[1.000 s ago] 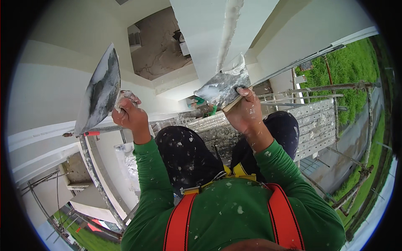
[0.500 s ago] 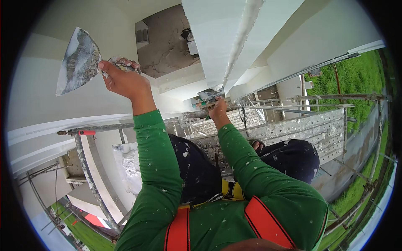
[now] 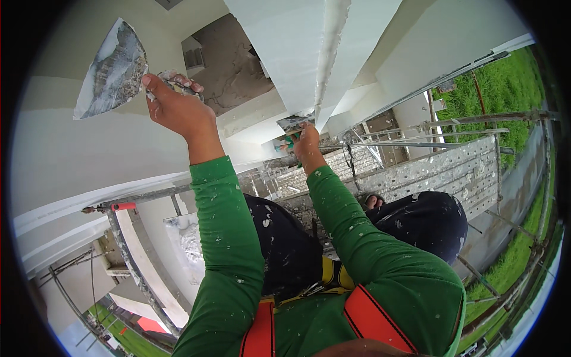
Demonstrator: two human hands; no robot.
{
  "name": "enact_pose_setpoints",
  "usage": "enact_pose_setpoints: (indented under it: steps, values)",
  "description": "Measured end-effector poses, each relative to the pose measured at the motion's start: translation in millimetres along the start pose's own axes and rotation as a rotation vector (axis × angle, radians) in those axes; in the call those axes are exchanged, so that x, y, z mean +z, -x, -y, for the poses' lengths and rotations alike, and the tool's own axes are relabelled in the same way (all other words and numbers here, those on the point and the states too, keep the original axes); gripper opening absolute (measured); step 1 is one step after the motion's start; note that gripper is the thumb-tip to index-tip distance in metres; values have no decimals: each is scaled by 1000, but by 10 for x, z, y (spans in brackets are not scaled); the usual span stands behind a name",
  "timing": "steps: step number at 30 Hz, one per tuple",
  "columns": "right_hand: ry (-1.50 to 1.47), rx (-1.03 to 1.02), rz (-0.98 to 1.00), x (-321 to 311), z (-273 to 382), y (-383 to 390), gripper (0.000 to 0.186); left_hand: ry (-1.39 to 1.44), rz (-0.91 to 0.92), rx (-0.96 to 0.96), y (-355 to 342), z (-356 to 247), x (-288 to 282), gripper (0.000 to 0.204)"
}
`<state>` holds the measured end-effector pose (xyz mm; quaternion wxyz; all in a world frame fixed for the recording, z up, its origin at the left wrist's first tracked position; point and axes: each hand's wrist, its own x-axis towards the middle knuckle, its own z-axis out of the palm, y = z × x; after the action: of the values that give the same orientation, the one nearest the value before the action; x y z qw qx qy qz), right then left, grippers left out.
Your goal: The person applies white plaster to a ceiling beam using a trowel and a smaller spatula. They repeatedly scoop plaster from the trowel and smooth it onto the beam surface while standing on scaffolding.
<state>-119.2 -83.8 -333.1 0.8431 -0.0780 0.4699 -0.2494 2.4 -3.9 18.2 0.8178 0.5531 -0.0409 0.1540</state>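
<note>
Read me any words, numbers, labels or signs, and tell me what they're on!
There are none I can read.
Putty knife in the left hand: no lettering shows.
Blade in the right hand: too small to tell.
Red harness straps: no lettering shows.

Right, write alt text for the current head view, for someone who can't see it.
The wearer's left hand holds up a wide, smeared scraper; the right hand holds a second scraper near a pale column. A spattered platform and green grass lie to the right.
</note>
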Motion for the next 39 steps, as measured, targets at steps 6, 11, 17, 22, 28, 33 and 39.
enact_pose_setpoints:
  steps: [6,11,17,22,28,33,39]
  values:
    - [31,-17,-4,311,145,401,7,30,-33,-68,-42,-72,-79,45]
    - [47,-122,37,483,183,572,11,35,-16,-63,19,-132,-29,43]
    - [100,-227,98,816,291,979,21,-3,25,-19,57,-166,-31,42]
    - [-44,-272,98,1312,626,1641,25,-29,4,-54,67,-217,-40,43]
    - [3,-354,249,1774,1008,2257,28,-36,-47,-73,57,-215,-45,45]
    - [43,-368,358,2268,1377,2920,27,-78,-89,-84,-26,-207,-74,44]
    - [-52,-445,346,2417,1404,3272,18,-36,-187,-37,-66,-390,-188,45]
